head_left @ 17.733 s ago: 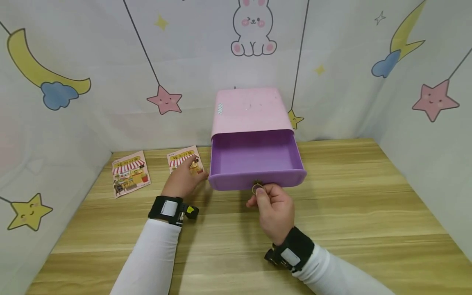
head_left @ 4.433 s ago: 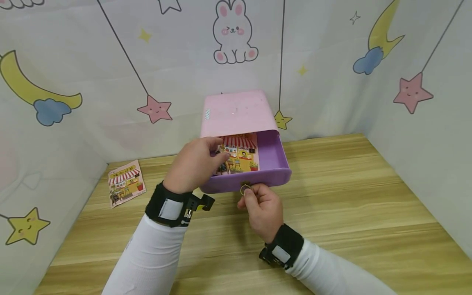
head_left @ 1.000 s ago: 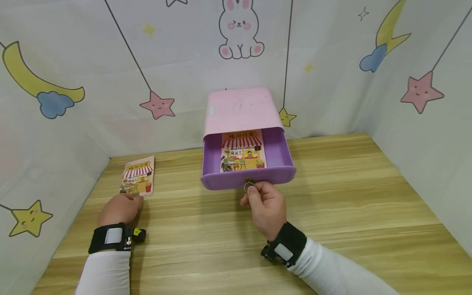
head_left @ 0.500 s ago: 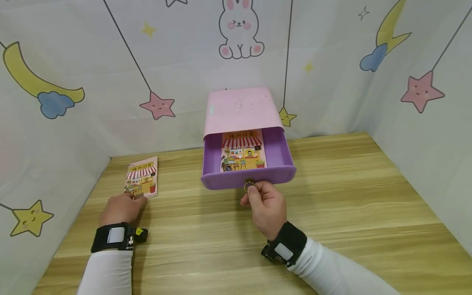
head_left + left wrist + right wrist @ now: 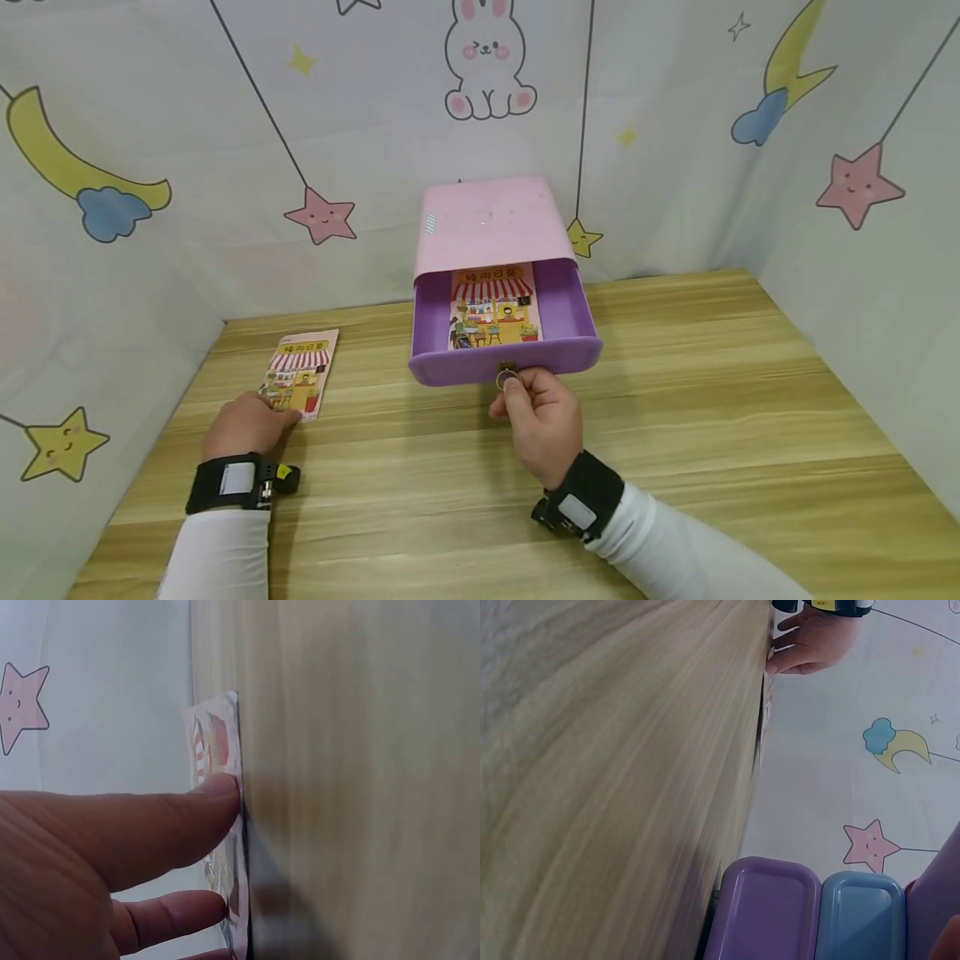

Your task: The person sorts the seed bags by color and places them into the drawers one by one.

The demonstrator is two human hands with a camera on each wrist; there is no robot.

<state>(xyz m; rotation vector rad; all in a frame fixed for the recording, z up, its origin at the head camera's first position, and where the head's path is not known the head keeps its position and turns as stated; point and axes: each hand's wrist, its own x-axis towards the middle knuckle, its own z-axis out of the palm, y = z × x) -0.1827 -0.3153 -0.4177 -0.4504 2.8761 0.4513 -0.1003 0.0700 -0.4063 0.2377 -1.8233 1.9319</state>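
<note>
On the left of the table lies a pink seed packet (image 5: 300,371) printed with a striped shop awning. My left hand (image 5: 246,427) rests on its near end; in the left wrist view the thumb (image 5: 172,825) and fingertips press its face, spread apart. My right hand (image 5: 546,421) pinches the ring pull (image 5: 507,381) on the front of a purple drawer (image 5: 573,354), which stands pulled out. A second, similar seed packet (image 5: 495,310) lies face up inside this drawer.
The pink drawer cabinet (image 5: 495,221) stands against the cloth backdrop (image 5: 375,125). Beneath the pulled-out drawer, a blue drawer (image 5: 861,915) and another purple drawer (image 5: 769,907) show in the right wrist view. The wooden table (image 5: 420,492) extends around the cabinet.
One packet lay beside the cabinet at first and now lies in the drawer. Over the last second, the left packet has turned clockwise and slid rightward and nearer under my left hand.
</note>
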